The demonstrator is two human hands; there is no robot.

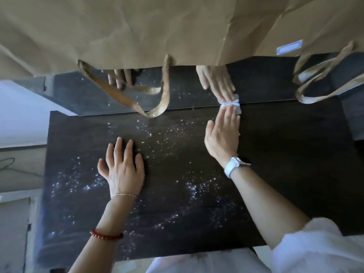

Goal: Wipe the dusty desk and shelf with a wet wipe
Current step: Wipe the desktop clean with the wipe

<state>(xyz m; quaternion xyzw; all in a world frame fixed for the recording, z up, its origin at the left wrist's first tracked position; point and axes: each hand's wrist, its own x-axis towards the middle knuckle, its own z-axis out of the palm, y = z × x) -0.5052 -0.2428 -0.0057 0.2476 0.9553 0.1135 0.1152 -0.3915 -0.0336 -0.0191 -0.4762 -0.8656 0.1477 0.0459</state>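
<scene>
The folded white wet wipe (pixel 230 105) sits at the far edge of the dark wooden desk top (pixel 285 164), right where it meets the glossy dark back panel (pixel 189 89), and the right hand (pixel 223 135) presses it down, fingers straight and together, palm flat, arm reaching forward from a white sleeve (pixel 319 245) with a white wristwatch (pixel 234 165) on the wrist. The left hand (pixel 122 168) lies flat on the desk, fingers spread, holding nothing, a thin gold chain and a red bead bracelet (pixel 106 235) on that arm. Pale dust specks (pixel 197 187) scatter across the left and middle of the desk; the right part looks dark and clean. The back panel mirrors both hands. Above hang crumpled brown paper bags (pixel 137 30) with ribbon handles (pixel 157 109) drooping to the desk.
</scene>
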